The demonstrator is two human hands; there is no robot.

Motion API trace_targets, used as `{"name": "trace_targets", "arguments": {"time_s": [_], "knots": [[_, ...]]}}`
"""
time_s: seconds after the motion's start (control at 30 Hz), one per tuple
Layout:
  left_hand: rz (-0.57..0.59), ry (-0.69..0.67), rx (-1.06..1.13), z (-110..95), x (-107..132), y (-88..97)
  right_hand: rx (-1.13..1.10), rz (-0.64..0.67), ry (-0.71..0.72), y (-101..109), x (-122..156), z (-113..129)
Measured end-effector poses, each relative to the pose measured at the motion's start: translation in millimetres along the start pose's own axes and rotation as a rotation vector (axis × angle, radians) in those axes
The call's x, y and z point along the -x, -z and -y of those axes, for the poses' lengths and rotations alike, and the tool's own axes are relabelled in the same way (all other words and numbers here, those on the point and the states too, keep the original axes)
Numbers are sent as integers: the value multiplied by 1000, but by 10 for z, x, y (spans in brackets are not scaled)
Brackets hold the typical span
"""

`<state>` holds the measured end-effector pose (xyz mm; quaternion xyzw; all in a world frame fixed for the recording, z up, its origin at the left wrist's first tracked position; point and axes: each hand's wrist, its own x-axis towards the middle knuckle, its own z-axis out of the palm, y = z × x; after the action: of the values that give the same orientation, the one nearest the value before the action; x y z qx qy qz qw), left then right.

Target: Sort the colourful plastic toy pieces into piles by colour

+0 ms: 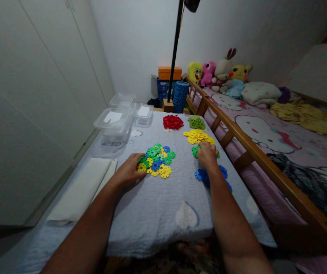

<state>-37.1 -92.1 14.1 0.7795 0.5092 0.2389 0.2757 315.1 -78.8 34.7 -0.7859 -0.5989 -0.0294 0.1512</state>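
A mixed pile of green, blue and yellow snowflake discs (157, 160) lies mid-table on a pale blue cloth (154, 205). My left hand (129, 172) rests palm down at the pile's left edge, fingers curled onto the discs; what it grips is hidden. My right hand (208, 155) lies over a small green group (194, 151), fingers bent down onto it. Sorted groups lie around: red (173, 121), green (196, 122), yellow (197, 136) and blue (201, 174) beside my right wrist.
Clear plastic containers (115, 122) stand at the back left. A folded white cloth (85, 188) lies at the left. A wooden bed rail (251, 152) runs along the right, with plush toys (220, 72) behind. A black pole (175, 53) rises from a wooden block at the table's far edge.
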Motion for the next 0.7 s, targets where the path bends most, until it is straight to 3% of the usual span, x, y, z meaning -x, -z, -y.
{"name": "trace_targets", "arguments": {"time_s": [0.13,0.37,0.7], "knots": [[-8,-8,-10,23,-9,-13,82,96,-9,3,-118,-176],[1,-11,-4,61,-12,-27,149,221,21,-76,-194,-208],[1,-3,-3,43,-12,-9,-2,87,48,-87,-87,-220]]}}
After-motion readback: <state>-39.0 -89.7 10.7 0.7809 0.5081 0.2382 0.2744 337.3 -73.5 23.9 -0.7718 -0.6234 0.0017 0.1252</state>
